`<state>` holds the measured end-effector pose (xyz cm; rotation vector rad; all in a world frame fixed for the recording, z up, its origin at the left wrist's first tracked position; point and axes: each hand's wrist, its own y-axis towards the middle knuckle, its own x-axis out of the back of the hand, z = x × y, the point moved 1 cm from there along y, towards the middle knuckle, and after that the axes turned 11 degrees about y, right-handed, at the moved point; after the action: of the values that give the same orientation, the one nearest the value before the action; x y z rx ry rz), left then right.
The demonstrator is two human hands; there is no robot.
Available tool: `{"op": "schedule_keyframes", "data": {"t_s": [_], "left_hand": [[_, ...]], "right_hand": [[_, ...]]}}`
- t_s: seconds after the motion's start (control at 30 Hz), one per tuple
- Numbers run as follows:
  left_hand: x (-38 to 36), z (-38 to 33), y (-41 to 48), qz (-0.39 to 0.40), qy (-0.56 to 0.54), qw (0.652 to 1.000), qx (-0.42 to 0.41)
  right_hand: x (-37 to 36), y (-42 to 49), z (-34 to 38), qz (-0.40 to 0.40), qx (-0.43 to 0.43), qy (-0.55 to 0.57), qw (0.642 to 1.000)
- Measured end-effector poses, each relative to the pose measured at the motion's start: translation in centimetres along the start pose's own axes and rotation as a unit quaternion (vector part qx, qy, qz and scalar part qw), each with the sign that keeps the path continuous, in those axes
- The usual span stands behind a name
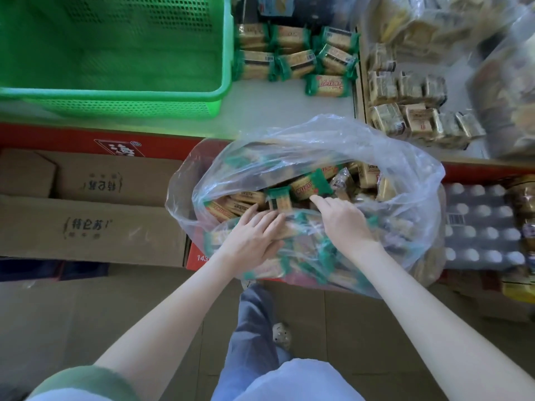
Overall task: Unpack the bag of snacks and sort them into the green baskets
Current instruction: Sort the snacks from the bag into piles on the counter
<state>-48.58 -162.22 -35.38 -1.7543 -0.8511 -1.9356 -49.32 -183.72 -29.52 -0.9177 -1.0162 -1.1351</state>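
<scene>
- I see the large clear plastic bag (pixel 376 157) standing open in front of me on a red cardboard box (pixel 194 257), below the front edge of the white tabletop (pixel 275 107).
- The bag is filled with small tan snack packets with green ends (pixel 311 185), heaped loosely at every angle.
- My left hand (pixel 254 235) is inside the near lip of the bag. Its fingers are stretched forward and fairly straight, lying flat on the packets and gripping nothing that I can make out.
- My right hand (pixel 344 218) is in the bag just beside it. The index finger points forward and touches one green-ended packet. The other fingers are tucked out of sight, so I cannot tell whether this hand holds anything.
- The green perforated plastic basket (pixel 115 94) sits on the tabletop at the far left, well apart from both hands; I see no packets in it.
- A loose cluster of matching packets (pixel 295 57) lies on the tabletop just right of the basket.
- Further right, plain tan wrapped packs (pixel 405 117) sit in rows, with more clear bags of goods (pixel 434 27) behind them.
- Brown cardboard boxes with printed lettering (pixel 86 215) stand left of the bag, and a wrapped case of white-capped bottles (pixel 480 227) stands to its right.
</scene>
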Motion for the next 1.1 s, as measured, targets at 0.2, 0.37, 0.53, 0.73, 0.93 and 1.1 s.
{"op": "schedule_keyframes", "data": {"t_s": [0.2, 0.37, 0.53, 0.73, 0.93, 1.1], "left_hand": [[0.5, 3.9, 3.6, -0.01, 0.008, 0.999, 0.04], [0.1, 7.0, 7.9, 0.001, 0.004, 0.999, 0.048], [0.0, 9.7, 11.3, 0.01, 0.014, 1.0, 0.026], [1.3, 11.3, 13.9, 0.043, -0.067, 0.996, 0.028], [2.8, 13.6, 18.0, -0.079, -0.032, 0.995, 0.041], [1.8, 16.6, 20.6, -0.051, 0.06, 0.983, 0.165]], "right_hand": [[-0.3, 5.3, -0.5, 0.03, 0.081, -0.117, 0.989], [-0.7, 7.6, -1.0, 0.169, 0.057, -0.209, 0.961], [-0.9, 7.8, -1.7, 0.169, 0.086, -0.207, 0.96], [2.6, 7.7, -3.9, -0.007, 0.16, -0.083, 0.984], [8.3, 11.9, -7.1, -0.119, 0.142, 0.075, 0.98], [8.4, 20.1, -12.2, -0.073, -0.059, 0.119, 0.988]]}}
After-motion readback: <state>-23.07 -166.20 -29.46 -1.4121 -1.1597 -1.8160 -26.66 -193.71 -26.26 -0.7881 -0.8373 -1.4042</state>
